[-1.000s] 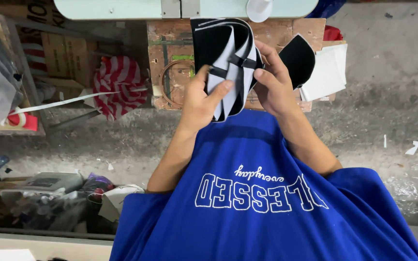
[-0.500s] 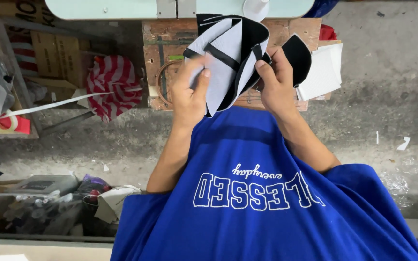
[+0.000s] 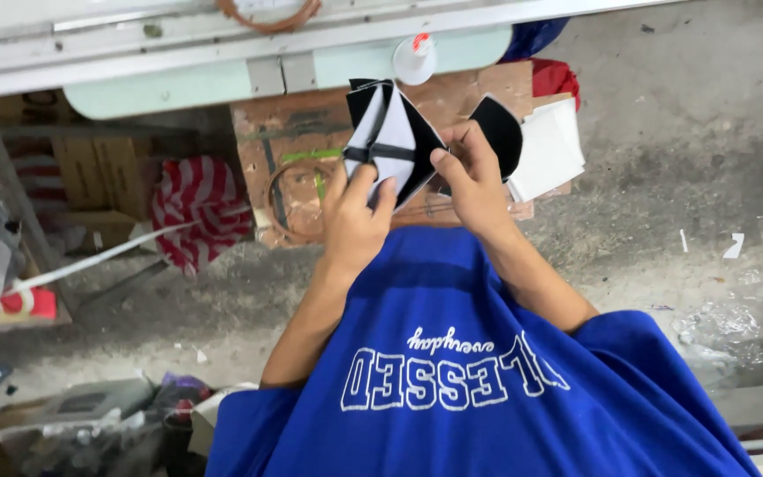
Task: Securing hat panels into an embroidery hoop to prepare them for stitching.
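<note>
I see both hands, left hand point(image 3: 355, 216) and right hand point(image 3: 474, 185), gripping the black-and-white panel point(image 3: 390, 141) at 12 o'clock, off the table point(image 3: 178, 84), handling unfinished.

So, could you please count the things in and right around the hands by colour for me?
Black and white fabric piece, held by left hand and right hand: 1
Black oval piece: 1
White sheets: 1 stack
White thread spool: 1
Total: 4
</note>
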